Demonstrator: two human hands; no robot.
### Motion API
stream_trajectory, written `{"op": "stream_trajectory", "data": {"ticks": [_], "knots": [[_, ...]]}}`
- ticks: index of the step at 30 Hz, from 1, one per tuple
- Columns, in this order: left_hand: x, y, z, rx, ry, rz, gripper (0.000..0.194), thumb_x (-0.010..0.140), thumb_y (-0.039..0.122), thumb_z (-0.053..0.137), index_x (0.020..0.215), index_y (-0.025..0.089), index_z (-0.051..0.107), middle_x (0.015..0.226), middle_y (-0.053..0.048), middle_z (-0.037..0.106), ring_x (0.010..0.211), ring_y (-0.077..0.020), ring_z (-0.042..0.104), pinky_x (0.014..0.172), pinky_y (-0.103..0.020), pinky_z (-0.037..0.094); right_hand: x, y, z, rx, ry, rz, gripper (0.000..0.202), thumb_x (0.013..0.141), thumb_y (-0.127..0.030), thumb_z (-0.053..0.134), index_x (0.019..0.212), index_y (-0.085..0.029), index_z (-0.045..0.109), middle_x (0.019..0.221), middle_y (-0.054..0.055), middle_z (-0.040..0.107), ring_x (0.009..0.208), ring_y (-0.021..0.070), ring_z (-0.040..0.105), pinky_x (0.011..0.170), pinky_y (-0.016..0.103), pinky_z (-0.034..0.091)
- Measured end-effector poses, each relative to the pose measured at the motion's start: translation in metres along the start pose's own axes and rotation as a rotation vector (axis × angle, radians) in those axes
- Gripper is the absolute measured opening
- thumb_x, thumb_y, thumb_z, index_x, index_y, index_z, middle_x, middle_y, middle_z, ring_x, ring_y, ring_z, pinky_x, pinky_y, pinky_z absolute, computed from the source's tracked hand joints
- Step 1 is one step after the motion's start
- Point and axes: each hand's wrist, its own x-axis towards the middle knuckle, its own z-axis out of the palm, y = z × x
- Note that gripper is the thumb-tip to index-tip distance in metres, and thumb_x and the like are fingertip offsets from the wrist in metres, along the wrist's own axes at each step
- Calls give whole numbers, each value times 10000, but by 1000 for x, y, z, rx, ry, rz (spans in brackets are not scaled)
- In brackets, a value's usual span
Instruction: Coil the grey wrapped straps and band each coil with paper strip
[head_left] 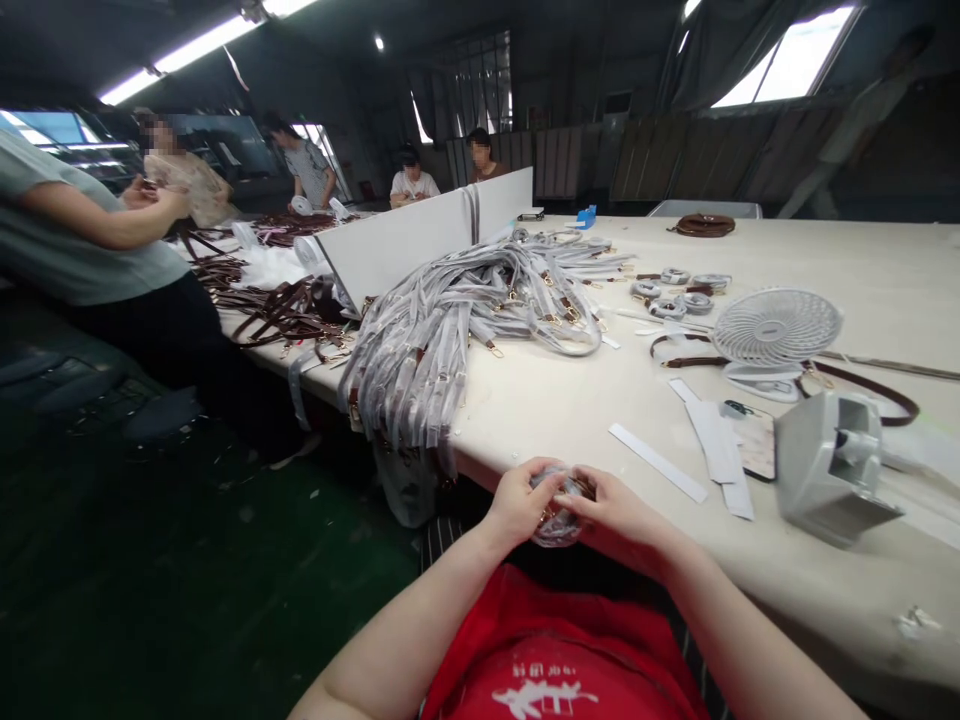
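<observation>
Worktop (525, 410) ahead bears straps (429, 340); left hand (517, 505) and right hand (619, 508) together clasp a wrapped coil (556, 530) that likely needs even pressure.

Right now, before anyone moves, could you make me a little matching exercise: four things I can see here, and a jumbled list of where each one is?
Things:
1. Clear-wrapped coil
2. Brown coil
3. Phone
4. Pile of wrapped straps

Places:
A. Spilling over the near edge of the table
B. Between the white strips and the grey device
C. Held by the left hand and the right hand
D. Toward the far edge of the table

Right pairs: 1-C, 2-D, 3-B, 4-A
</observation>
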Motion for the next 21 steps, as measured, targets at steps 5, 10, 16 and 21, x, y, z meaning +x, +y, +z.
{"op": "stream_trajectory", "data": {"ticks": [5, 10, 16, 21], "knots": [[4, -9, 12, -74, 286, 31, 469, 845, 584, 552, 1019, 159, 650, 741, -27, 679, 678, -161, 611, 659, -271, 505, -1, -3, 4, -67, 42, -11, 383, 875, -486, 543, 1021, -151, 659, 940, 85, 723, 879, 264, 636, 829, 387, 509], [-3, -7, 6, 139, 169, 54, 360, 906, 523, 479, 888, 190, 615, 702, 9, 629, 663, -141, 575, 647, -251, 475, -14, -4, -1, -34, -60, 31, 402, 906, -524, 494, 966, -161, 657, 847, 51, 705, 764, 219, 625, 699, 317, 518], [-26, -8, 3, 377, -180, 95, 272, 918, 377, 487, 1065, 226, 659, 1022, -41, 715, 949, -192, 635, 890, -304, 472, -35, 7, -6, -215, -265, 146, 292, 898, -427, 474, 911, -186, 638, 702, -9, 627, 509, 132, 497, 448, 233, 412], [-54, -23, 13, 436, -272, 23, 282, 937, 360, 442, 1027, 243, 682, 1018, -38, 717, 973, -198, 629, 908, -303, 459, -53, 19, 11, -378, -198, 210, 140, 771, -243, 536, 687, -176, 627, 616, -7, 609, 560, 144, 496, 521, 252, 345]]}}
